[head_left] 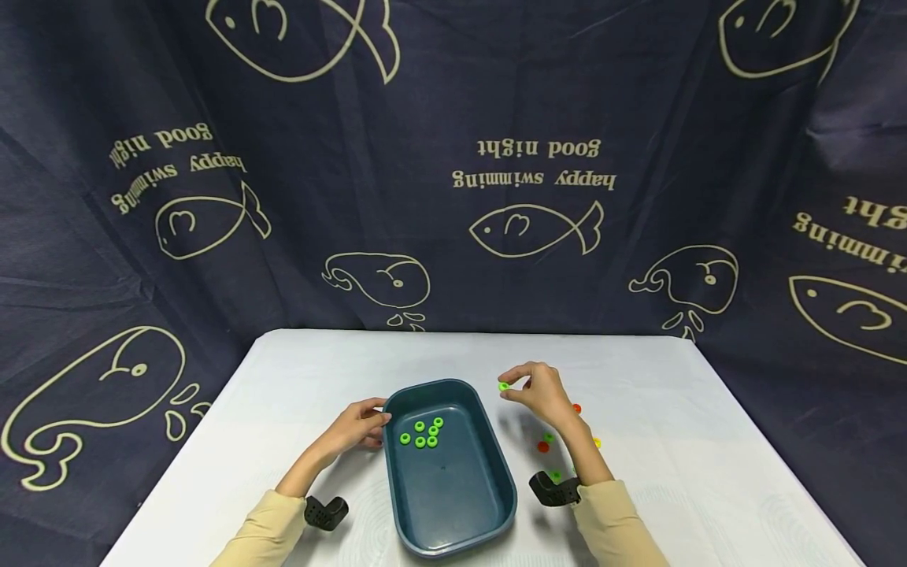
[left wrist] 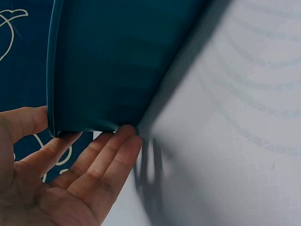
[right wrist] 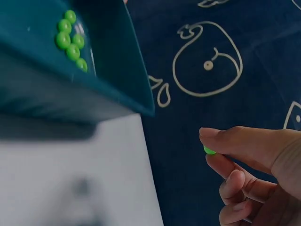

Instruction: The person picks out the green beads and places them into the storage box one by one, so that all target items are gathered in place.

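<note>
A dark teal rectangular tray (head_left: 453, 504) stands on the white table, with several green ring-shaped beads (head_left: 432, 431) lying together in its far half. At its far left corner my left hand (head_left: 360, 423) holds the wall, thumb at the rim and the other fingers (left wrist: 101, 162) against the outside. Beyond the tray's right side, my right hand (head_left: 542, 391) is raised and pinches one green ring bead (head_left: 504, 387) between thumb and index finger. In the right wrist view only a sliver of that bead (right wrist: 209, 150) shows between the fingertips.
Right of the tray, partly behind the right forearm, lie loose beads: red (head_left: 543, 446), green (head_left: 556, 476) and yellow (head_left: 597, 442). Black wrist cameras (head_left: 555, 489) are on both wrists. A dark blue curtain (head_left: 453, 291) hangs behind the white table (head_left: 638, 394).
</note>
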Tool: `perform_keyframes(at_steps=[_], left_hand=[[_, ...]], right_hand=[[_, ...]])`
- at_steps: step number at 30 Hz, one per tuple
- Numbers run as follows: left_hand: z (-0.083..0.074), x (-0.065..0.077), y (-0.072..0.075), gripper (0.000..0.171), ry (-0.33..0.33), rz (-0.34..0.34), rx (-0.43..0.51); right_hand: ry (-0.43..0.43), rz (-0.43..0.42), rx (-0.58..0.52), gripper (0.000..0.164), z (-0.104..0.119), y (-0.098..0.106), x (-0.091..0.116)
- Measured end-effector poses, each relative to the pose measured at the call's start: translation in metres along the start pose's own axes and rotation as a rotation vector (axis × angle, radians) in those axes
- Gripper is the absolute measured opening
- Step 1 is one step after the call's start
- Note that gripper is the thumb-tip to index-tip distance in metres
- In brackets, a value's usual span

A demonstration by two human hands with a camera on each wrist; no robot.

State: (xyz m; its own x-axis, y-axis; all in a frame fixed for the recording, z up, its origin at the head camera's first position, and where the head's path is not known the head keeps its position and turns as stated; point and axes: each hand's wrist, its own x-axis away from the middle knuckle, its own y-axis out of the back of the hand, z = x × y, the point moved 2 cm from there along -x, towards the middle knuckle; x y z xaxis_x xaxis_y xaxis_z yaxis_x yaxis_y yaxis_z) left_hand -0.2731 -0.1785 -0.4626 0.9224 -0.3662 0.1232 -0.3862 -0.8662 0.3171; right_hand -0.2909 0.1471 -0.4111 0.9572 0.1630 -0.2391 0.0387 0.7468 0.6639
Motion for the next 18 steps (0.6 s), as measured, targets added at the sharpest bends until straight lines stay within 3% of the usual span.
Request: perform_keyframes(at_steps=[12, 18], left_hand=[[-0.001, 0.001, 0.000, 0.049, -0.004, 0.006, -0.003], [0.000, 0.000, 0.001, 0.048, -0.003, 0.001, 0.001]], right_hand=[[0.037, 0.068, 0.014, 0.016, 0.028, -0.036, -0.007], [0.120, 0.136, -0.007, 0.016, 0.033, -0.056, -0.010]])
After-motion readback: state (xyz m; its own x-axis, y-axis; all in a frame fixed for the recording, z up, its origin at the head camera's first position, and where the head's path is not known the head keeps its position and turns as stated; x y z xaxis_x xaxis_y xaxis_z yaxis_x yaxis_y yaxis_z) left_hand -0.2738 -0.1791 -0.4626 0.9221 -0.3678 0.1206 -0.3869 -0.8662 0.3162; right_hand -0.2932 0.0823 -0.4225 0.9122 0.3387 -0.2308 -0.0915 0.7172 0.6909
